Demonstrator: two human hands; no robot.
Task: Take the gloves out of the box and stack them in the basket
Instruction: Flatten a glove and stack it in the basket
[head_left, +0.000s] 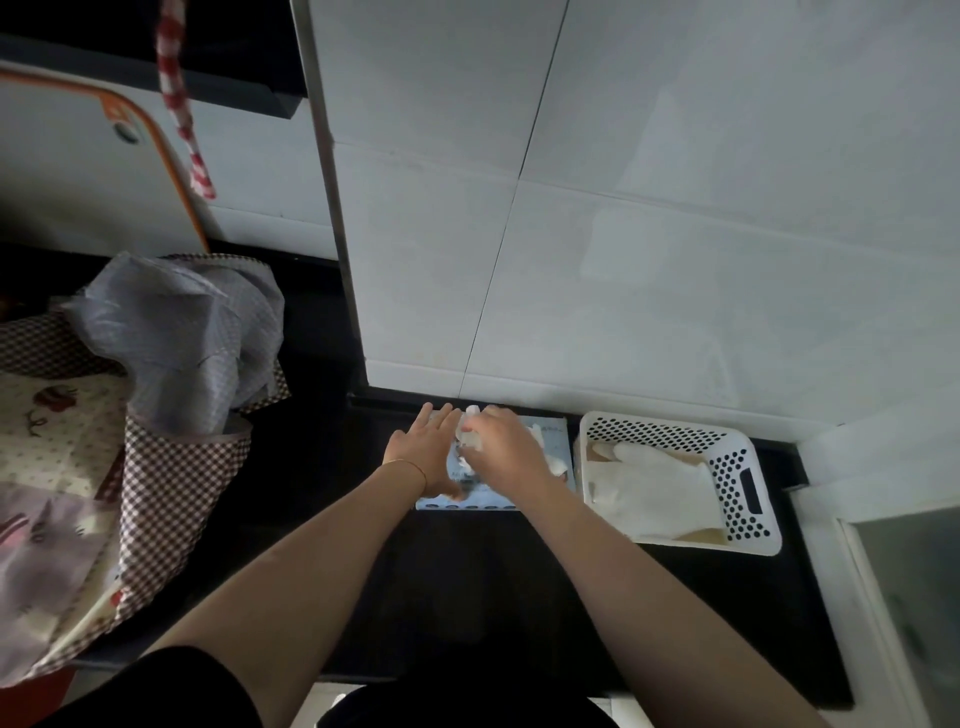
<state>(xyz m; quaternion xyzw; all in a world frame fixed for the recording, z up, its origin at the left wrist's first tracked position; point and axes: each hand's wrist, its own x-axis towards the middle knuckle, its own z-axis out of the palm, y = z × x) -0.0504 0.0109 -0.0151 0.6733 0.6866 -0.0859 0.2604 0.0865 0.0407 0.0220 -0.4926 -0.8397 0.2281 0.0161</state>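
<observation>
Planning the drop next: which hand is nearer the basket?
Right. The right hand is over the box, beside the basket; the left hand is farther away.

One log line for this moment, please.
left hand flat on box | right hand pinching glove | basket holds gloves

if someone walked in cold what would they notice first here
Two bare hands meet over a light blue glove box on the dark counter by the tiled wall: the left hand lies flat on it while the right hand pinches a white glove coming out. Just right of the box, a white perforated basket already holds pale gloves.
</observation>
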